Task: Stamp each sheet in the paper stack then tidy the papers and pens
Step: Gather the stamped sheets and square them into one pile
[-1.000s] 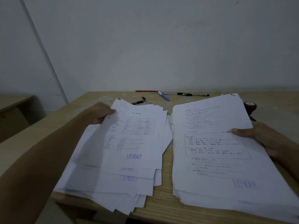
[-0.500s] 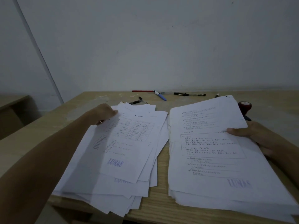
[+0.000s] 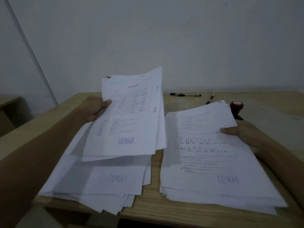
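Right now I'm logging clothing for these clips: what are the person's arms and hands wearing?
Nothing visible. The left hand and right hand are bare, with no gloves, rings or watch showing, and both forearms are bare up to the frame edge, with no sleeves.

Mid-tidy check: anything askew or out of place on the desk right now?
Yes. The left pile is fanned out unevenly, corners overhanging the table front edge. The left hand holds a lifted bundle above it. The right stack is squarer.
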